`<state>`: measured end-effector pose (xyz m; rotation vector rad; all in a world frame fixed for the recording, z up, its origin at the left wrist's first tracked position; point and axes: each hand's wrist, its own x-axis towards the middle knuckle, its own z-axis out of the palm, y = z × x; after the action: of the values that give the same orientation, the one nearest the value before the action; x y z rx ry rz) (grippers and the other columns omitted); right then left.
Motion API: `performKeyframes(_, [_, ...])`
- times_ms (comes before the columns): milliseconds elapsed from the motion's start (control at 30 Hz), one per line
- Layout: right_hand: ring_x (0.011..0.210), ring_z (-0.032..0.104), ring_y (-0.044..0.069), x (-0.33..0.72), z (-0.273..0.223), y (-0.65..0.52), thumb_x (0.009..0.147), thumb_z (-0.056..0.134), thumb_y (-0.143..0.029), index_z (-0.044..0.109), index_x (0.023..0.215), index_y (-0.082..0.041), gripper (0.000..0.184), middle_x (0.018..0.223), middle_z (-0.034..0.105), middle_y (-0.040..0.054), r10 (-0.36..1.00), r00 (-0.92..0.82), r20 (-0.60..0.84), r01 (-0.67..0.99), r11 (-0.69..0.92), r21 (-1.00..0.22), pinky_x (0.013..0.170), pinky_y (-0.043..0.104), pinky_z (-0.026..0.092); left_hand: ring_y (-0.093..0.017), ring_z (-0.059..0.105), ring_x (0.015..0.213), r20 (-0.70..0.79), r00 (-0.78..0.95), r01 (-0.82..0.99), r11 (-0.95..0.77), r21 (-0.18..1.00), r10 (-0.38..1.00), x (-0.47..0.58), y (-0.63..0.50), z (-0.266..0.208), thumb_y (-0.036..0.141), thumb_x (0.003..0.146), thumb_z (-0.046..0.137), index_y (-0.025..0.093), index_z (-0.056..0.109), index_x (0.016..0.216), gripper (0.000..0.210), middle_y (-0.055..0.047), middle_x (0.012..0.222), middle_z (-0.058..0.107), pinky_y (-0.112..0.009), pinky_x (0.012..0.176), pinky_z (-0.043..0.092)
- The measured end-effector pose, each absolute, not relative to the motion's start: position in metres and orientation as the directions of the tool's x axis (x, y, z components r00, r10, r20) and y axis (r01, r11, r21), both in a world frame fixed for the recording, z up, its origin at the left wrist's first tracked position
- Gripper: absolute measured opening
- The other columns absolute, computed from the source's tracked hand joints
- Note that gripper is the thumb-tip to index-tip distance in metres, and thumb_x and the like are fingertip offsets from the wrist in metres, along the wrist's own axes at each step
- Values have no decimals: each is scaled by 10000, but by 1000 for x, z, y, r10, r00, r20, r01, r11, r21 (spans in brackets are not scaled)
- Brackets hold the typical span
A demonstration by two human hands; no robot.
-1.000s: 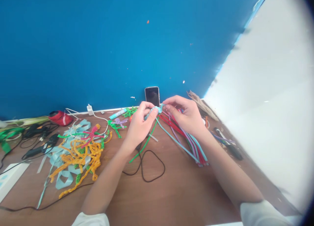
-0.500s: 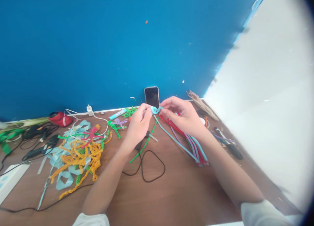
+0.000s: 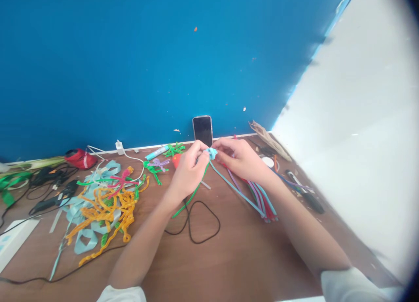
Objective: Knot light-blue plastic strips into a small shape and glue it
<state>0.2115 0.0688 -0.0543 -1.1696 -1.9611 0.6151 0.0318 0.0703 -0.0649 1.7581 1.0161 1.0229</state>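
Observation:
A light blue pipe cleaner (image 3: 232, 186) is coiled at its upper end, and its straight tail slants down to the right. My left hand (image 3: 191, 169) pinches the coiled end from the left, thumb against forefinger. On the other side my right hand (image 3: 240, 159) has its fingertips closed at the same coil. Below the right wrist lies a bundle of pipe cleaners (image 3: 266, 206) in red, purple, blue and green, partly covered by that hand. One green pipe cleaner (image 3: 183, 208) lies on the table under the left hand.
A phone (image 3: 203, 129) leans on the blue wall. Orange pipe cleaners (image 3: 108, 210) and pale blue ribbon (image 3: 85, 241) are heaped at left. A black cable (image 3: 218, 223) loops across the brown table (image 3: 209, 276). A marker (image 3: 296, 180) lies at right.
Both hands have come slightly down and closer together. The loose blue loop between them is now a tighter coil, and more of the white disc at right shows.

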Motion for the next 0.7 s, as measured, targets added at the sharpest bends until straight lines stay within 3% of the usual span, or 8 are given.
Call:
performKeyframes(267, [580, 501, 102, 212, -53, 66, 897, 556, -187, 632, 803, -171, 122, 639, 603, -25, 888, -211, 409, 502, 458, -734, 572, 249, 356, -83, 342, 541, 244, 341, 240, -335, 911, 908, 32, 71, -64, 436, 980, 511, 214, 514, 989, 221, 51, 689, 451, -230, 512, 266])
performKeyframes(500, [573, 479, 100, 209, -54, 64, 891, 563, -189, 618, 796, -177, 111, 625, 573, -31, 885, -201, 420, 514, 461, -724, 567, 254, 344, -82, 338, 530, 285, 311, 315, -382, 869, 907, 33, 69, -63, 395, 986, 513, 227, 518, 973, 169, 61, 657, 415, -229, 503, 252])
performKeyframes(700, [608, 506, 110, 212, -56, 70, 922, 543, -219, 614, 833, -173, 123, 683, 613, -11, 884, -198, 424, 492, 464, -737, 597, 257, 367, -89, 350, 552, 273, 347, 220, -361, 906, 897, 33, 73, -64, 421, 986, 518, 207, 558, 943, 222, 46, 683, 439, -227, 524, 301])
